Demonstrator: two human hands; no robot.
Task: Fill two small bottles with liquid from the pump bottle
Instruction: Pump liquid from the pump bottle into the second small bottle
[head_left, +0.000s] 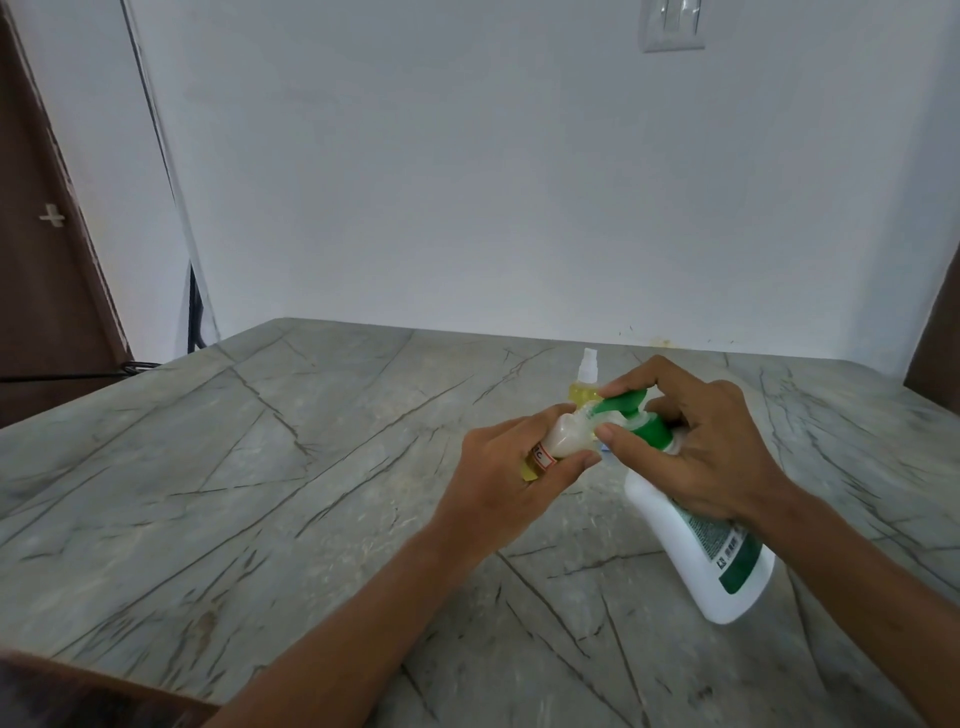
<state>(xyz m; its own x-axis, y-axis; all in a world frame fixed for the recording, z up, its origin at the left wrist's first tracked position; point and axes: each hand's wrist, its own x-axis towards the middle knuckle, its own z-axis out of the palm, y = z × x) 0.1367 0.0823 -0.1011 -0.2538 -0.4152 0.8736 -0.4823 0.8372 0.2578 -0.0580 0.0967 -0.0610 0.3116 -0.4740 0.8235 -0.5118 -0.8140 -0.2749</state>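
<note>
White pump bottle with green pump is tilted, right hand clamped on its head; left hand wraps the small translucent bottle at the spout. Any misalignment probably dribbles onto the grey marble table.

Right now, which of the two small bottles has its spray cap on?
The small yellow-filled bottle standing on the grey marble table behind the hands; its white spray cap is fitted. The small bottle in the left hand is uncapped, at the pump spout.
</note>
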